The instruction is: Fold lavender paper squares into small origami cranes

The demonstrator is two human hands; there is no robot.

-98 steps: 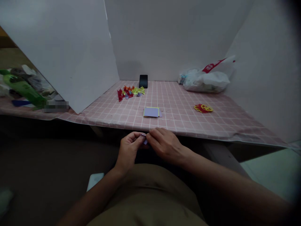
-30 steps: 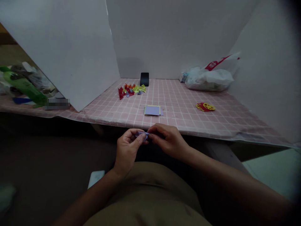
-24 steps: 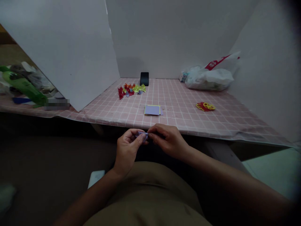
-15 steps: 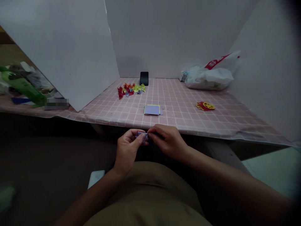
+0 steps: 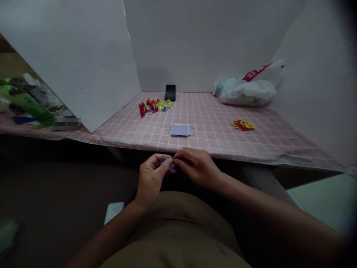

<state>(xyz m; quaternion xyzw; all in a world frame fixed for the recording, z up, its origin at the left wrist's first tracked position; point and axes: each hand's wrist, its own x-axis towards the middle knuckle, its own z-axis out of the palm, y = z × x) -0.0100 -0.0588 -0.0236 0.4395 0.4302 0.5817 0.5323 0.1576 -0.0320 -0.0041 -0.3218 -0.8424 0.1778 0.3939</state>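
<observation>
Between the thumb and fingers of my left hand (image 5: 152, 173) is a small folded piece of purple paper (image 5: 164, 162), held just off the table's front edge. My right hand (image 5: 196, 165) pinches at the paper's right end with thumb and forefinger; the fingertips hide most of that end. Past my hands, a stack of square paper sheets (image 5: 180, 130) lies on the table, purple on top with yellow edges showing below. Farther back sits a cluster of small folded paper figures (image 5: 154, 106) in red, orange, yellow and purple.
The table wears a pink checked cloth (image 5: 206, 137). A dark phone-like object (image 5: 170, 93) leans at the back panel. On the right are a yellow and red cut-out (image 5: 244, 125) and a white plastic bag (image 5: 248, 93). Behind the left panel lies a green bottle (image 5: 28, 102). A white device (image 5: 113, 212) rests beside my lap.
The purple paper has tilted slightly in my left fingers, and its right end looks shorter. My right fingertips have shifted a little to the left.
</observation>
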